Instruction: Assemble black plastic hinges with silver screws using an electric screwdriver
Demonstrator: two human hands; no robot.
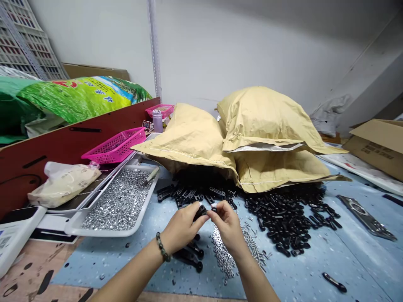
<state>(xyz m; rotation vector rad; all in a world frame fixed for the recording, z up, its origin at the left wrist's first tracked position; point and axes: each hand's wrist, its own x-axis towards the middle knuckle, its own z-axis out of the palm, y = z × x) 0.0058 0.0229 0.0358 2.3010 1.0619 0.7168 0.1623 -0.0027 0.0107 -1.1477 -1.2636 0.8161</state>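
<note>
My left hand [180, 226], with a beaded bracelet on its wrist, is closed around a small black plastic part [200, 212]. Close against it, my right hand [229, 228] pinches at a dark little piece [214, 209], mostly covered by the fingers. The hands meet above the blue table. Below them lie a heap of silver nuts [222, 253] and loose screws [254, 247]. Longer black arms [189, 258] rest under my left forearm. A big pile of black plastic parts [288, 222] spreads to the right, and more black pieces [185, 193] lie behind the hands.
Stuffed yellow sacks [267, 117] rise behind the parts. At left stand a white tray [138, 228] of small silver pieces and a pink basket [110, 147]. A phone-like black object [365, 216], a single black part [334, 282] and a cardboard box [378, 144] are at right.
</note>
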